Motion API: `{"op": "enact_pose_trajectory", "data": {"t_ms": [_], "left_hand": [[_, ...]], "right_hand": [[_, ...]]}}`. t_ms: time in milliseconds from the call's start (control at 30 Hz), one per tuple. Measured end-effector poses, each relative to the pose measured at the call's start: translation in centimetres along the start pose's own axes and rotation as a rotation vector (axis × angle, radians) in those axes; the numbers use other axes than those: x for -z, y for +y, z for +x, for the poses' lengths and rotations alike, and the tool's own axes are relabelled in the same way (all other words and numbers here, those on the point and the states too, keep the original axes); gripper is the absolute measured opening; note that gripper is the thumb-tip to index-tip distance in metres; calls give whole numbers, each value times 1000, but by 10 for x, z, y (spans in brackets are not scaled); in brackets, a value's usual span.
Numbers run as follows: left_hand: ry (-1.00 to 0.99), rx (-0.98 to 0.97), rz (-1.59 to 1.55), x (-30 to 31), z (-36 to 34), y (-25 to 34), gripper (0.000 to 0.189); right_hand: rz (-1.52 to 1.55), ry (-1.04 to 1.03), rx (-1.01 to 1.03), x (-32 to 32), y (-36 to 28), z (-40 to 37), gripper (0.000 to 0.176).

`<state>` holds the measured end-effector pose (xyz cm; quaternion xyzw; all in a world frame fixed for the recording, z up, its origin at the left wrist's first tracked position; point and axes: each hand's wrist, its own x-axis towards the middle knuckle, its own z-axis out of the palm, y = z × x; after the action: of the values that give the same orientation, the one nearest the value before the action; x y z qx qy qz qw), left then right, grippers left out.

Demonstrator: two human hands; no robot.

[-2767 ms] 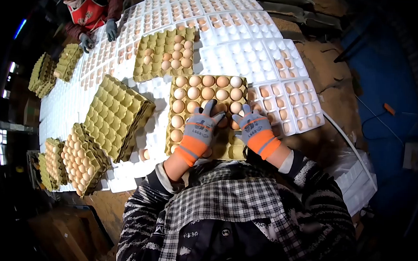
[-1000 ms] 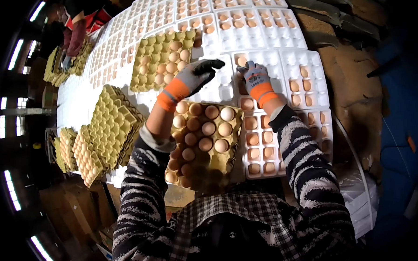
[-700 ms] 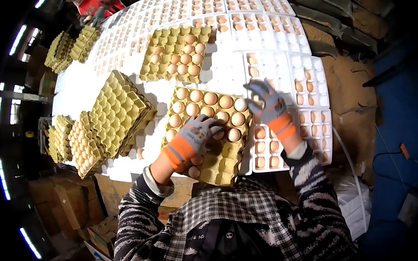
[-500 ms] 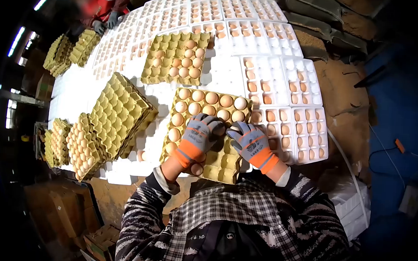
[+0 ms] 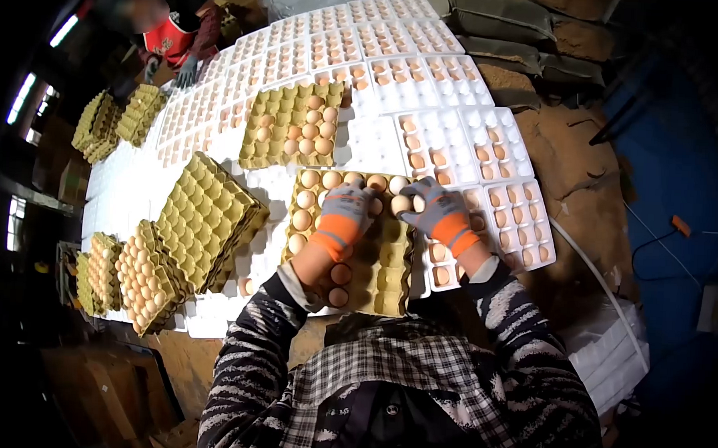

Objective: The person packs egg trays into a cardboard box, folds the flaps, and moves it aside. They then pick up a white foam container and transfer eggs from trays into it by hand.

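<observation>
Eggs point(image 5: 339, 274) sit in a yellow-brown egg tray point(image 5: 392, 281) right in front of the person. They fill cups along the 12 o'clock edge and down the 9 o'clock side, and two more show near 6 o'clock.

The right hand point(image 5: 442, 212), in a gray and orange glove, is at the tray's 2 o'clock corner. It grasps two eggs point(image 5: 409, 204) side by side in its fingers. The left hand point(image 5: 346, 215), in the same kind of glove, is over the middle of the tray. Its fingers are bent down by some eggs, but I cannot tell if it grips one.

From this tray, another yellow-brown tray point(image 5: 266, 144) with some eggs lies at 11 o'clock. A tall pile of trays point(image 5: 207, 221) is at 9 o'clock, and just past it is a pile with eggs on top point(image 5: 140, 282). A white tray point(image 5: 519, 223) with eggs is at 3 o'clock. Far off, near 11 o'clock, is a person in a red apron point(image 5: 171, 41). Big sacks point(image 5: 502, 18) lie at 1 o'clock.
</observation>
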<state>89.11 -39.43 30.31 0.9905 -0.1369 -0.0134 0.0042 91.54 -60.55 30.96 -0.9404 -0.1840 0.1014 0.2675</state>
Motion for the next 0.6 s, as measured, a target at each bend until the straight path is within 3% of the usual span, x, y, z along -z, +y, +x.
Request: {"op": "enact_pose_trajectory", "data": {"t_ms": [33, 67, 100, 133, 167, 200, 267, 300, 333, 433, 500, 533, 600], "left_hand": [[44, 80, -322, 3, -2, -10, 42], [88, 160, -644, 5, -2, -19, 39], [70, 345, -894, -2, 1, -29, 38], [-44, 396, -1207, 2, 7, -41, 39], [22, 279, -1093, 15, 11, -39, 38], [89, 162, -977, 27, 16, -37, 38], [183, -96, -381, 23, 34, -28, 34], [66, -92, -245, 21, 43, -21, 31], [-43, -50, -73, 19, 50, -12, 25], [-147, -12, 44, 6, 62, -14, 27], [1, -37, -262, 17, 54, -27, 32], [-4, -32, -257, 18, 60, -36, 32], [136, 83, -500, 19, 73, -51, 36]], "right_hand": [[387, 114, 110, -14, 32, 10, 48], [847, 64, 3, -10, 39, 18, 52], [1025, 80, 47, -5, 49, 22, 52], [1205, 95, 89, 9, 46, 26, 52], [990, 16, 115, 15, 46, 36, 54], [994, 15, 113, 15, 41, 40, 54], [-210, -85, 111, 28, 5, 51, 50], [-409, -172, 159, 29, -5, 53, 50], [-610, -407, 29, 23, -17, 67, 59], [-587, -374, 68, 18, 0, 82, 57], [-80, -285, 86, 28, 29, 94, 54], [112, -242, 53, 22, 46, 110, 51], [6, -117, 29, 20, 53, 134, 57]]}}
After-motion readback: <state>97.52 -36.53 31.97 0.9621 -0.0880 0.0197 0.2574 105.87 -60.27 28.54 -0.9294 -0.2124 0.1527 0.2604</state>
